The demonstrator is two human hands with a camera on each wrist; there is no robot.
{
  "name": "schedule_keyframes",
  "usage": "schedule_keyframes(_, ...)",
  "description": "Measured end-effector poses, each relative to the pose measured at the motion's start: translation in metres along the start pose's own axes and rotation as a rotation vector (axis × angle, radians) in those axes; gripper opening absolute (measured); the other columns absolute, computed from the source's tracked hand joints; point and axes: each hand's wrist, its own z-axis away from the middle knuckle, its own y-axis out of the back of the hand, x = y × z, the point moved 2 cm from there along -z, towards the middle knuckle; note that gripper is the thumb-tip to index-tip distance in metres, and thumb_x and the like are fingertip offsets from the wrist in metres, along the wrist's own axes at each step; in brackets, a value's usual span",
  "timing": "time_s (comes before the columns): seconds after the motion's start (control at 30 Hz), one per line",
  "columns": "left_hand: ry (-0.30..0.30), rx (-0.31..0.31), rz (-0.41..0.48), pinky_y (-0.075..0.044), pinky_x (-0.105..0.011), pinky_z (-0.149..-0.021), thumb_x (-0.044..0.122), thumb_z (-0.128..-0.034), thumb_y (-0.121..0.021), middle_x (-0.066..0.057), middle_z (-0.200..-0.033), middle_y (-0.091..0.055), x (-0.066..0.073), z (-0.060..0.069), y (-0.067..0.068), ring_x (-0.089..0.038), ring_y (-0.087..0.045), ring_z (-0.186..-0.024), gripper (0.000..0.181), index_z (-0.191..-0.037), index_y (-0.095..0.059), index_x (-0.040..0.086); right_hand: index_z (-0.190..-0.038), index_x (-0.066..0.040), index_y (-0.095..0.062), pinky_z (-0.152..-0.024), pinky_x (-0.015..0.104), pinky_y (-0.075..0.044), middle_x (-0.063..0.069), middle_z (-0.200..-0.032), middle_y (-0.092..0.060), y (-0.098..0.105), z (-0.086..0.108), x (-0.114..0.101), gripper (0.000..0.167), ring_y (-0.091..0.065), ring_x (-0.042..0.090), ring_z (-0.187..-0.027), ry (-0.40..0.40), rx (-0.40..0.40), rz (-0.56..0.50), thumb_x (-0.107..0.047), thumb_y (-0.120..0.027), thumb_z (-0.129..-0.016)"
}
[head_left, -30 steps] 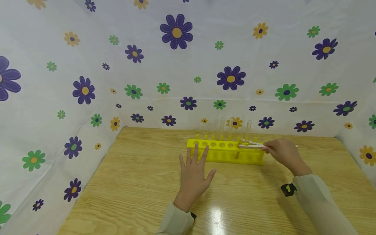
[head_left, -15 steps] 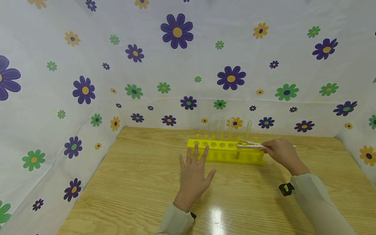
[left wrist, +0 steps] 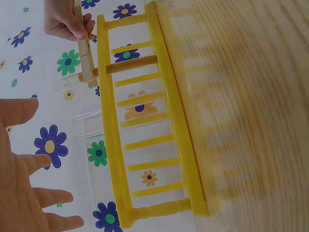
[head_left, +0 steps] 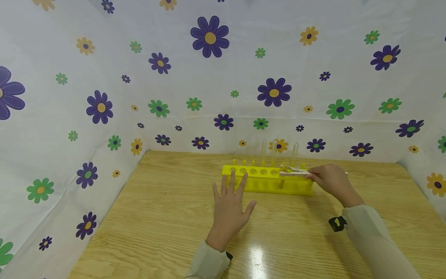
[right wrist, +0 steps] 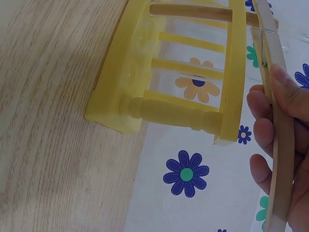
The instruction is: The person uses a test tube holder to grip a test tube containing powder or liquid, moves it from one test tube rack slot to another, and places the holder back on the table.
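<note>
My right hand (head_left: 332, 181) grips a wooden test tube clamp (right wrist: 281, 130), thumb on one side and curled fingers on the other. The clamp's front end lies at the upper part of a test tube holding brown liquid (left wrist: 130, 65), just above the top of the yellow test tube rack (head_left: 271, 188). Whether its jaws close round the tube cannot be seen. That tube stands in a hole near the rack's right end. My left hand (head_left: 229, 211) is spread with straight fingers before the rack's left part; its fingertips overlap the rack in the head view, and contact is unclear.
Several clear test tubes (head_left: 263, 153) rise behind the rack, upside down on its pegs. The rack stands on a wood-grain table (head_left: 167, 217). A flower-print cloth (head_left: 223, 77) encloses the table at the back and sides.
My right hand has slid slightly left, carrying the clamp's front end further along the rack top to the brown-liquid tube. My left hand and the rack have stayed put.
</note>
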Motion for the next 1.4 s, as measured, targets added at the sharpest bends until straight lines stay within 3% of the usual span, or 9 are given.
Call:
schedule_keyframes(0.17, 0.002, -0.007, -0.009, -0.019, -0.069, -0.106, 0.049, -0.0904, -0.052, -0.017, -0.155, -0.023, -0.0003, 0.0003, 0.0005, -0.043, -0.026, -0.139, 0.073, -0.151, -0.021, 0.023, -0.096, 0.0, -0.073, -0.063, 0.039, -0.053, 0.01, -0.077, -0.073, -0.0017, -0.0015, 0.0005, 0.024, -0.058, 0.013, -0.058, 0.009, 0.008, -0.003, -0.02, -0.066, -0.086)
schedule_keyframes(0.5, 0.002, -0.007, -0.002, -0.019, -0.069, -0.106, 0.048, -0.0901, -0.054, -0.017, -0.155, -0.022, -0.0009, 0.0003, 0.001, -0.043, -0.026, -0.14, 0.073, -0.151, -0.021, 0.023, -0.095, 0.0, -0.073, -0.056, 0.03, -0.045, 0.009, -0.076, -0.072, -0.0028, -0.0043, -0.0024, 0.023, -0.047, 0.011, -0.055, 0.001, -0.003, -0.014, -0.02, -0.065, -0.086)
schedule_keyframes(1.1, 0.002, -0.011, 0.0, -0.018, -0.069, -0.106, 0.048, -0.0908, -0.052, -0.017, -0.155, -0.023, -0.0008, 0.0009, 0.0018, -0.043, -0.025, -0.14, 0.073, -0.151, -0.019, 0.024, -0.101, 0.003, -0.071, -0.067, 0.042, -0.054, 0.016, -0.084, -0.073, -0.0062, -0.0056, -0.0038, 0.029, -0.058, 0.013, -0.058, -0.003, -0.019, -0.021, -0.021, -0.065, -0.087)
schedule_keyframes(1.4, -0.001, 0.006, 0.001, -0.018, -0.069, -0.106, 0.046, -0.0896, -0.055, -0.017, -0.155, -0.024, -0.0014, 0.0008, 0.002, -0.044, -0.026, -0.14, 0.075, -0.151, -0.02, 0.024, -0.097, 0.001, -0.073, -0.064, 0.041, -0.054, 0.013, -0.08, -0.073, -0.0065, -0.0067, -0.0045, 0.025, -0.059, 0.014, -0.057, 0.019, -0.005, -0.024, -0.02, -0.065, -0.086)
